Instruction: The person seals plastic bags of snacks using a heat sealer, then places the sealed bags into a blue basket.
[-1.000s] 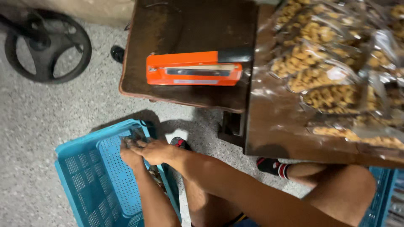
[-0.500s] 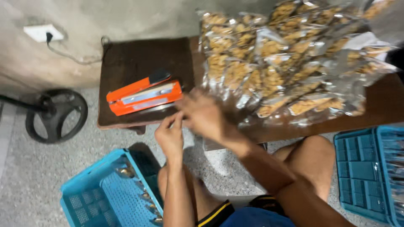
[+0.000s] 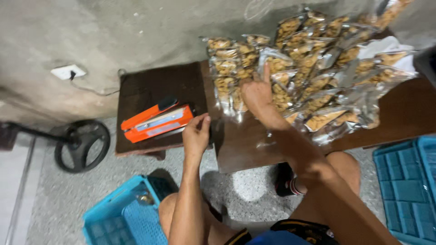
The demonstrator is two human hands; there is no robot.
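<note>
The right hand rests open-fingered on the heap of clear snack bags on the dark table — none picked up yet — while the left hand, loosely curled and empty, hovers beside the orange heat sealer.

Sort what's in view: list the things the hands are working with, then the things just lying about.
In use:
- right hand reaching into the pile of clear snack bags
- left hand beside the orange sealer
- dark wooden tables

Lying about:
- blue crate on the floor
- second blue crate
- black fan base
- wall socket
</note>
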